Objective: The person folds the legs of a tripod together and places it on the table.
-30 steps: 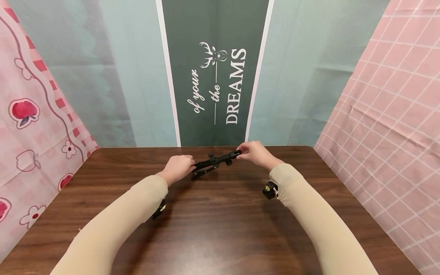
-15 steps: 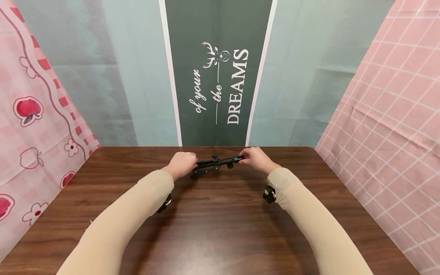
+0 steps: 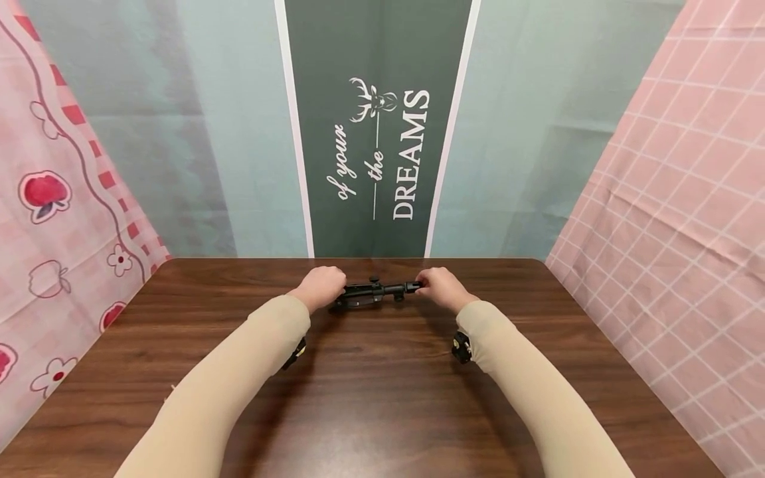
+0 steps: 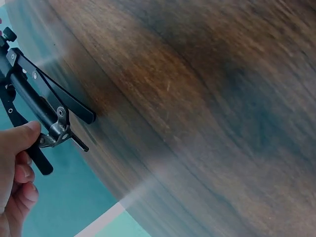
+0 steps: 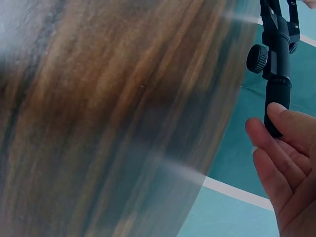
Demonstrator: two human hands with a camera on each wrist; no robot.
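Observation:
Both hands hold a small black tripod (image 3: 391, 290) lying nearly level, crosswise over the far part of the table. My left hand (image 3: 323, 287) grips the leg end at its left. In the left wrist view, the thumb presses on one flat leg (image 4: 41, 162), while another leg (image 4: 74, 104) stands out from the centre tube (image 4: 38, 106) on hinged braces. At the other end, my right hand (image 3: 442, 289) pinches the tripod's dark end piece (image 5: 278, 96) between thumb and fingers. A ridged round knob (image 5: 256, 59) sticks out from the side of the column in the right wrist view.
The brown wood-grain table (image 3: 382, 398) reaches back to a blue-green curtain (image 3: 508, 133) with a dark lettered panel (image 3: 370, 40). Pink cloths hang at the left (image 3: 54, 232) and right (image 3: 675, 199). Each wrist carries a small black camera.
The tripod's right end has come down with my right hand, so the tripod went from slanted to almost level. My left hand has shifted slightly right. Both hands keep their hold.

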